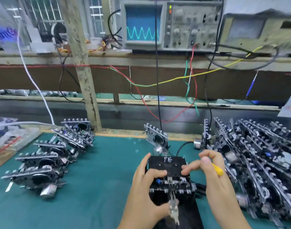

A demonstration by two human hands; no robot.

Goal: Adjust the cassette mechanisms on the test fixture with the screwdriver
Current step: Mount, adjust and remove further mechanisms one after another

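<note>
Head view — left hand [146, 176] grips the cassette [168, 166] (marked FE), right hand [209, 169] pinches a yellow screwdriver [217, 170].

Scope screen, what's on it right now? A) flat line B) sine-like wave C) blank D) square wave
B: the oscilloscope screen on the shelf shows a smooth repeating cyan wave, while the left hand holds the black cassette on the fixture.

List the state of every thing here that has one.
Oscilloscope: on, showing a wave.
Cassette: seated in the fixture.
Left hand: gripping the fixture.
Right hand: holding the yellow screwdriver, off the fixture.
</note>
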